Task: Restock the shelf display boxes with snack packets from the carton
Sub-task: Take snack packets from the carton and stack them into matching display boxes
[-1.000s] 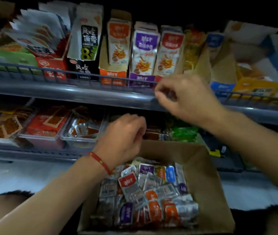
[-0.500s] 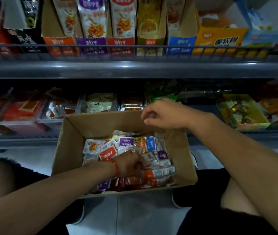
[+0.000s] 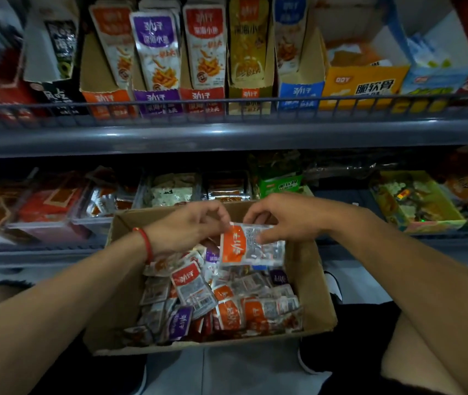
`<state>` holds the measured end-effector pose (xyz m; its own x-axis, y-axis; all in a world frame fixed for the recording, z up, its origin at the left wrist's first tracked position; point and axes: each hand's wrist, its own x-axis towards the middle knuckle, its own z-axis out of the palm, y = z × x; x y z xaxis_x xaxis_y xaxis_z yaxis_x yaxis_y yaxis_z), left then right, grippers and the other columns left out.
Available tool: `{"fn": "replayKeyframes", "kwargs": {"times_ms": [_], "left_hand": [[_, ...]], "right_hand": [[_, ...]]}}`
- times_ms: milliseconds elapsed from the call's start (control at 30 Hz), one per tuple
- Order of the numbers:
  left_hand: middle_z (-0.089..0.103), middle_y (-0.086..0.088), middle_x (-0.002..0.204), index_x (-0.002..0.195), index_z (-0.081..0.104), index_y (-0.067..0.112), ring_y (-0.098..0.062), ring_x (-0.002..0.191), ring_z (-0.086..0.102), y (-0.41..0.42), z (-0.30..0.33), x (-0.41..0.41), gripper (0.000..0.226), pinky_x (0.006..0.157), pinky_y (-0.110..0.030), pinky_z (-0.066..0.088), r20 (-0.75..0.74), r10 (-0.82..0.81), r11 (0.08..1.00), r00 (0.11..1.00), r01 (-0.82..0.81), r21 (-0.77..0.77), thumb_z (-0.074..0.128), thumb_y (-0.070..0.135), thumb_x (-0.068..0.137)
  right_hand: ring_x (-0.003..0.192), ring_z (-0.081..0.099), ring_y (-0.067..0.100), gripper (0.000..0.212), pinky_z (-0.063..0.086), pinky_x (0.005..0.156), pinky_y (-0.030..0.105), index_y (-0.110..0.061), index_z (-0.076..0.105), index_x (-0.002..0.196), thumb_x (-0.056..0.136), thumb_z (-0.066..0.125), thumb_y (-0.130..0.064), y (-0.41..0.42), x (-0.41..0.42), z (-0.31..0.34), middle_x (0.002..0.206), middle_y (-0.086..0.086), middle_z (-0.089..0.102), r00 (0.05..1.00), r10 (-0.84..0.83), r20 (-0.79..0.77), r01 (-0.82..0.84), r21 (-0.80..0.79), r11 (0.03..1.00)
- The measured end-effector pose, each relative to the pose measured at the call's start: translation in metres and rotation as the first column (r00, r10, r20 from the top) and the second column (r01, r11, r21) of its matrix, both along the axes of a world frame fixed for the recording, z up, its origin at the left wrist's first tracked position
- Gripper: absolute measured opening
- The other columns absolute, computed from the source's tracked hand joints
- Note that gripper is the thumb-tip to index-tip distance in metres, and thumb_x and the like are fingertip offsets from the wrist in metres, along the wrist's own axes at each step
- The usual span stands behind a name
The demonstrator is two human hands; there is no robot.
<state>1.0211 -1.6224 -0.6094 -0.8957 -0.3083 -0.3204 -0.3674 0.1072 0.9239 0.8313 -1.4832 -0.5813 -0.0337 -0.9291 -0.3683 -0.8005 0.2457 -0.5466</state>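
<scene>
Fingers of the right hand pinch the top right edge of 1 orange snack packet; fingers of the left hand pinch its top left corner. Both grips are closed on the same packet, which hangs clear above the heap of loose packets in the open cardboard carton. The carton sits low between the person's knees, in front of the lower shelf.

Upper shelf: 5 upright display boxes of the same brand stand side by side behind a wire rail, namely orange, purple, red, yellow and blue. Judged destination for the held packet is the orange display box, at the left end of that row.

Risks noted:
- Misfiling. The carton holds orange, red and purple packets mixed together, and the orange and red boxes look alike in this dim light.
- Dropping. The grip is at the top edge only, on glossy film, so a lift over the rail could shake the packet loose.
- Snagging. The rail stands in front of the box fronts, and a low approach could catch the packet.
- Toppling. Packets already in the boxes stand tall and lean, so a forced insertion could push them over.

Fill level of the orange box cannot be confirmed.
</scene>
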Motion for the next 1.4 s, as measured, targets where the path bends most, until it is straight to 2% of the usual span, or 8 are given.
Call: {"fn": "replayKeyframes", "kwargs": {"times_ms": [300, 467, 533, 633, 767, 1000, 1167, 1400], "left_hand": [[0.074, -0.022, 0.099, 0.115, 0.062, 0.000, -0.027, 0.085, 0.073, -0.008, 0.053, 0.018, 0.026, 0.065, -0.031, 0.061, -0.247, 0.309, 0.949, 0.918, -0.284, 0.134, 0.067, -0.002, 0.089], [0.072, -0.020, 0.089, 0.112, 0.062, -0.006, -0.021, 0.067, 0.069, -0.017, 0.071, 0.025, 0.024, 0.058, -0.025, 0.058, -0.252, 0.539, 0.833, 0.803, -0.467, 0.296, 0.067, -0.001, 0.090], [0.071, -0.015, 0.084, 0.110, 0.064, -0.002, -0.021, 0.065, 0.067, -0.024, 0.080, 0.032, 0.025, 0.057, -0.024, 0.057, -0.285, 0.546, 0.820, 0.788, -0.434, 0.372, 0.068, 0.015, 0.092], [0.068, -0.007, 0.089, 0.105, 0.067, 0.011, -0.021, 0.069, 0.061, -0.042, 0.083, 0.040, 0.031, 0.055, -0.025, 0.051, -0.363, 0.532, 0.840, 0.765, -0.529, 0.118, 0.073, 0.036, 0.089], [0.076, 0.003, 0.087, 0.092, 0.072, 0.016, -0.008, 0.074, 0.070, -0.055, 0.080, 0.049, 0.013, 0.066, -0.026, 0.054, -0.392, 0.426, 0.843, 0.815, -0.515, -0.154, 0.075, 0.028, 0.088], [0.073, 0.005, 0.081, 0.084, 0.070, 0.025, -0.013, 0.080, 0.070, -0.094, 0.089, 0.064, 0.010, 0.072, -0.037, 0.059, -0.548, 0.447, 0.740, 0.708, -0.636, -0.219, 0.071, 0.030, 0.093], [0.069, 0.007, 0.086, 0.098, 0.068, 0.026, -0.003, 0.077, 0.062, -0.111, 0.099, 0.069, 0.006, 0.067, -0.013, 0.051, -0.628, 0.581, 0.589, 0.518, -0.800, -0.115, 0.070, 0.023, 0.092], [0.062, 0.010, 0.094, 0.104, 0.061, 0.025, -0.008, 0.086, 0.060, -0.121, 0.098, 0.072, 0.021, 0.077, -0.019, 0.050, -0.580, 0.617, 0.537, 0.532, -0.823, -0.184, 0.067, 0.012, 0.089]], "right_hand": [[0.092, 0.070, 0.001, 0.031, 0.059, 0.083, 0.026, -0.024, 0.068, 0.119, 0.089, 0.077, -0.021, -0.009, 0.025, 0.024, 0.099, -0.008, 0.074, 0.881, -0.324, 0.345, 0.434, -0.313, 0.845], [0.111, 0.051, -0.002, 0.059, 0.045, 0.094, 0.021, -0.034, 0.055, 0.137, 0.085, 0.073, -0.052, -0.022, 0.068, 0.038, 0.122, -0.018, 0.057, 0.965, -0.245, -0.097, 0.156, -0.538, 0.828], [0.107, 0.055, -0.003, 0.050, 0.049, 0.093, 0.023, -0.031, 0.055, 0.138, 0.091, 0.071, -0.039, -0.033, 0.080, 0.038, 0.122, -0.016, 0.060, 0.953, -0.260, -0.154, 0.125, -0.584, 0.802], [0.097, 0.069, -0.001, 0.027, 0.059, 0.085, 0.023, -0.027, 0.067, 0.115, 0.092, 0.072, -0.014, -0.049, 0.088, 0.050, 0.105, -0.014, 0.074, 0.869, -0.381, 0.316, 0.495, -0.583, 0.645], [0.096, 0.075, 0.009, 0.029, 0.060, 0.079, 0.024, -0.019, 0.068, 0.112, 0.089, 0.073, -0.003, -0.073, 0.094, 0.072, 0.103, -0.005, 0.079, 0.661, -0.240, 0.711, 0.619, -0.336, 0.710], [0.090, 0.067, 0.003, 0.009, 0.055, 0.077, 0.024, -0.031, 0.071, 0.099, 0.091, 0.073, -0.026, -0.136, 0.076, 0.151, 0.095, -0.013, 0.070, 0.969, -0.247, 0.016, 0.182, -0.722, 0.668], [0.080, 0.063, -0.009, 0.006, 0.050, 0.074, 0.011, -0.036, 0.070, 0.098, 0.095, 0.070, -0.031, -0.189, 0.076, 0.220, 0.085, -0.022, 0.066, 0.936, -0.269, -0.226, -0.021, -0.800, 0.599], [0.102, 0.061, 0.006, 0.022, 0.045, 0.080, 0.016, -0.018, 0.070, 0.121, 0.102, 0.060, -0.024, -0.271, 0.055, 0.239, 0.116, -0.002, 0.070, 0.824, -0.396, -0.406, -0.122, -0.808, 0.576]]}}
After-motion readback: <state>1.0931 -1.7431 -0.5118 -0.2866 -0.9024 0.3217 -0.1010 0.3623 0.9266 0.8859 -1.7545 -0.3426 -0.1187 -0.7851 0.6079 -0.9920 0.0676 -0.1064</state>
